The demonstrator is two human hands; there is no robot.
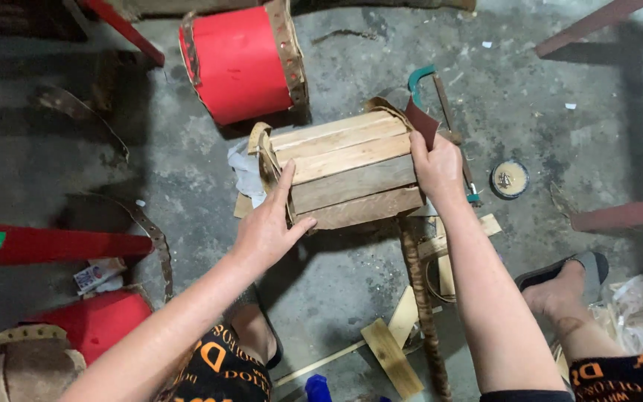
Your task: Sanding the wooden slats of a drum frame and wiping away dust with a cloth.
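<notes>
**Both hands on a slatted wooden drum shell, down on the workshop floor**

Looking straight down at a concrete floor (pixel 336 275). Dead centre is a wooden shell (pixel 347 173) lying on its side, built from lengthwise slats, pale on top and darker grey-brown on the lower 2 facing me. A thin band (pixel 262 152) loops around its left end.

The left hand (pixel 271 223) is flat against the left end of the shell, fingers spread and open, thumb resting on the lower slat. It presses rather than grips. The right hand (pixel 436 165) is at the right end, fingers closed on a dark reddish-brown strip (pixel 420 119) that stands up past the shell's rim. So the hands are well apart, 1 at each end.

Around it:
- A hacksaw (pixel 440 112) with a teal frame lies just behind the right hand, touching or nearly touching the shell, can't tell which.
- A small round tin (pixel 510 179) of what look like tacks sits to the right, apart from the shell.
- A finished red drum (pixel 241 61) lies on its side just behind the shell, and another red one (pixel 98 321) is at lower left.
- Crumpled white plastic (pixel 245 173) is tucked by the shell's left end.
- Wood offcuts (pixel 392 356) and a mottled stick (pixel 422 305) are scattered in front, between the knees.
- A foot in a grey sandal (pixel 568 277) is on the right.
</notes>
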